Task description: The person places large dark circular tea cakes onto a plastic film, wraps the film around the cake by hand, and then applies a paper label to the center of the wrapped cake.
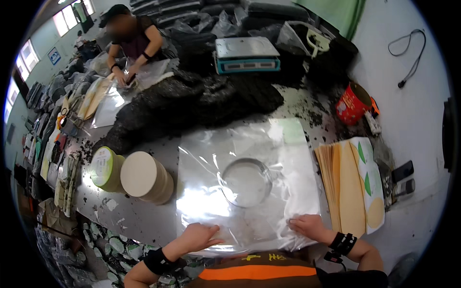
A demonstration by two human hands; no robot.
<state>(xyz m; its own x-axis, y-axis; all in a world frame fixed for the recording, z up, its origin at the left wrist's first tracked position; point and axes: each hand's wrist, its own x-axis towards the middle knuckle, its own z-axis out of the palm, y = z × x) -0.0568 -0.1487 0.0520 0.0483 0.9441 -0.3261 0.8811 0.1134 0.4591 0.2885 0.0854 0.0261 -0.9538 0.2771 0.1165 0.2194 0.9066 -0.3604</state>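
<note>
A large clear plastic sheet or bag (252,223) lies flat on the metal table before me, and a round ring (224,180) shows through it or on it. My left hand (198,237) is over the near left part of the plastic, thumb and fingers apart, holding nothing visible. At the near right edge my right hand (307,226) has its fingertips bunched against the crinkled plastic; whether they pinch it is unclear. Left of the plastic stand a beige round container (139,174) and one with a green-rimmed lid (102,169).
A dark, shiny heap (201,97) spans the table's back, before a scale (246,54). Stacked printed sheets (351,187) lie at right, below a red bucket (353,104). A phone (402,171) is by the wall. A co-worker (135,39) handles plastic at back left.
</note>
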